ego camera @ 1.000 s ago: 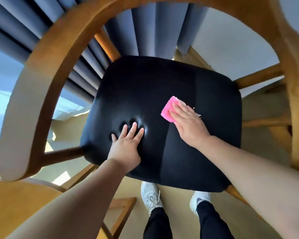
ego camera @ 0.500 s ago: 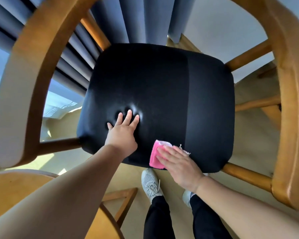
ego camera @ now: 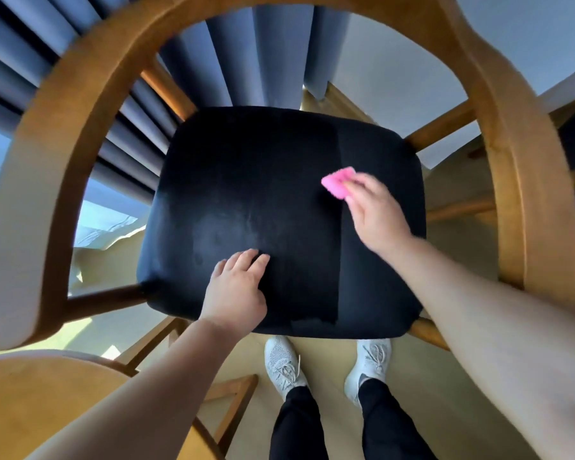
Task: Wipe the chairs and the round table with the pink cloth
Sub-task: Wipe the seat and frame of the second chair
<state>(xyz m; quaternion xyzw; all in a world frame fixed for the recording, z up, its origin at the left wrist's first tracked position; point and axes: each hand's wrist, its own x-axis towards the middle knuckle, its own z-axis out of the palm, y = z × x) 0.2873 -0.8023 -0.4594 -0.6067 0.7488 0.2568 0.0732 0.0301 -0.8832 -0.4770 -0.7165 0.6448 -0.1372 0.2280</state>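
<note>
Seen from above by a head-worn camera, a person leans over a wooden armchair with a curved light-brown frame [ego camera: 80, 134] and a square black padded seat [ego camera: 279, 210].

At lower left, the rim of a round light-wood table [ego camera: 30, 393] enters the picture, most of it cut off by the edge. Blue pleated curtains [ego camera: 279, 54] hang behind the chair.

The left hand [ego camera: 234, 293] reaches in from lower left, forearm bare. It rests palm down on the near left part of the seat, fingers slightly curled and close together, fingertips touching the black padding. It holds nothing.

Further right, the right hand [ego camera: 375, 210] stretches across the right side of the seat, forearm bare and large in the foreground. It is blurred. Its fingers are pressed onto a folded pink cloth [ego camera: 339, 184], pinning it against the seat; the cloth's left end sticks out beyond the fingertips, and the rest is hidden under the hand. Whether the thumb wraps underneath cannot be told.

Below the seat's front edge, two white lace-up sneakers [ego camera: 284, 363] and black trouser legs stand on a pale floor. The chair's right arm partly hides furniture beyond it. No writing or brand marks can be read anywhere.
</note>
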